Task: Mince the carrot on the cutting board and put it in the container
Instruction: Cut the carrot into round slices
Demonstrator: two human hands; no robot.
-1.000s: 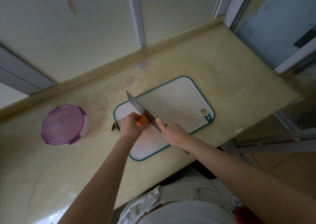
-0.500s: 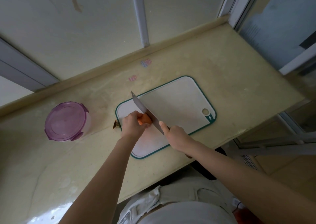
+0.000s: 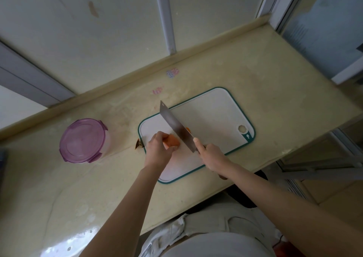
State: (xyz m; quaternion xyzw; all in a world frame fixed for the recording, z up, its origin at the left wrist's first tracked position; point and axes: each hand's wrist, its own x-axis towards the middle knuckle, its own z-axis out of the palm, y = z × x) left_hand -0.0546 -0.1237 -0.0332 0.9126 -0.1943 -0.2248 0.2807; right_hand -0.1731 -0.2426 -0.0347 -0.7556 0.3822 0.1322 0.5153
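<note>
An orange carrot point(image 3: 172, 141) lies on the white, green-rimmed cutting board point(image 3: 212, 115). My left hand point(image 3: 157, 148) grips the carrot's left part, covering most of it. My right hand point(image 3: 211, 154) holds a cleaver point(image 3: 175, 126) by the handle, index finger along the spine. The blade stands across the carrot, and a small orange bit point(image 3: 188, 129) shows on the blade's far side. The round container point(image 3: 84, 141) with a closed purple lid stands on the counter to the left of the board.
A small brown scrap point(image 3: 139, 144) lies on the cream counter point(image 3: 275, 91) just off the board's left edge. A wall with window frames runs along the back. The counter's front edge is close to my body, with floor to the right.
The cleaver has shifted slightly right along the carrot, exposing more orange between my left hand and the blade. A small orange bit now shows beyond the blade.
</note>
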